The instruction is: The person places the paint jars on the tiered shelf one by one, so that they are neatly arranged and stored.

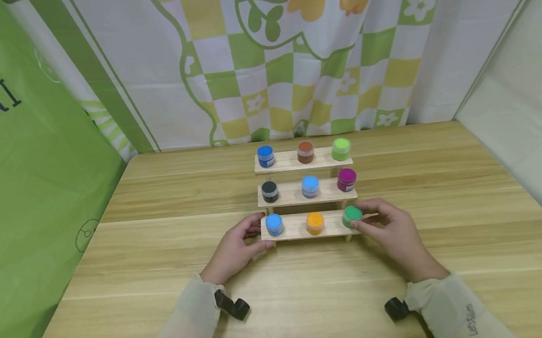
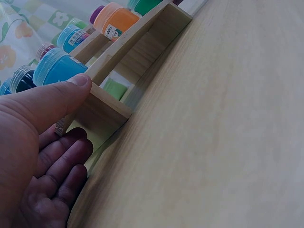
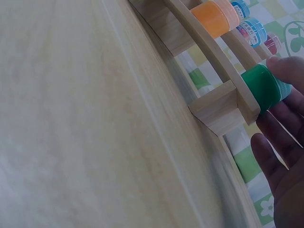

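Observation:
A three-tier wooden display rack [image 1: 295, 234] stands on the table with small lidded paint jars on each step. At the bottom step's left end, my left hand [image 1: 236, 248] holds the rack, thumb at the front edge and fingers toward the back. Just beside that thumb sits a light blue paint jar [image 2: 57, 66]. My right hand [image 1: 395, 233] pinches the green paint jar [image 3: 263, 88] between thumb and fingers at the bottom step's right end. The green jar rests on the step or very close to it. Between the hands stands an orange paint jar [image 1: 315, 223].
The middle step carries black [image 1: 270, 191], light blue [image 1: 310, 186] and magenta jars [image 1: 346, 179]. On the top step are dark blue [image 1: 266, 156], brown [image 1: 305, 152] and lime green jars [image 1: 341, 149]. A patterned curtain [image 1: 283, 83] hangs behind the wooden table [image 1: 319, 298].

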`<action>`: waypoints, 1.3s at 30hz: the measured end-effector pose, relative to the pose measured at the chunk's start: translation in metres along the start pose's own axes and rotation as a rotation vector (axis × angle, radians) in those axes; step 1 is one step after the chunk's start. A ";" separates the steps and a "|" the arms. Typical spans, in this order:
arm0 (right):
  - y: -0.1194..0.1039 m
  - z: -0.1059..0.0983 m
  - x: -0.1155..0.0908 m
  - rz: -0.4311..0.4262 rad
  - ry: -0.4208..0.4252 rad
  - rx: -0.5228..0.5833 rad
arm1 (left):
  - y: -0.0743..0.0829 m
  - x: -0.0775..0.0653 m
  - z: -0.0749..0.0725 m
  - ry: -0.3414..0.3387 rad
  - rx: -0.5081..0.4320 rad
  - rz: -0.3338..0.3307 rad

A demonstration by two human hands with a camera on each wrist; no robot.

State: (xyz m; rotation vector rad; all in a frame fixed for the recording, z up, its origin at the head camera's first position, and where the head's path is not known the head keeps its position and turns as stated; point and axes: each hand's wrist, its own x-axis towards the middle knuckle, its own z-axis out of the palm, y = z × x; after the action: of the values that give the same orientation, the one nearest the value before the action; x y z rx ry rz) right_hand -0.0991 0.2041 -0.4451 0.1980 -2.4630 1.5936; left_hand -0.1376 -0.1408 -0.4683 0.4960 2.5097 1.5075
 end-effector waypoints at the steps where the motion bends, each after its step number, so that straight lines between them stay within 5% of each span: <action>1: 0.000 0.000 0.000 -0.001 -0.002 -0.001 | 0.000 0.000 0.000 0.000 -0.002 0.000; 39: 0.004 0.000 0.003 0.094 -0.043 -0.097 | 0.000 -0.001 -0.001 0.009 0.005 -0.009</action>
State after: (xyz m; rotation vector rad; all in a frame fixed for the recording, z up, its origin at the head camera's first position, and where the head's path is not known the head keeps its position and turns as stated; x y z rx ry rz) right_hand -0.1024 0.2056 -0.4481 0.1043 -2.6113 1.5155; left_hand -0.1373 -0.1422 -0.4676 0.4789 2.5194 1.5042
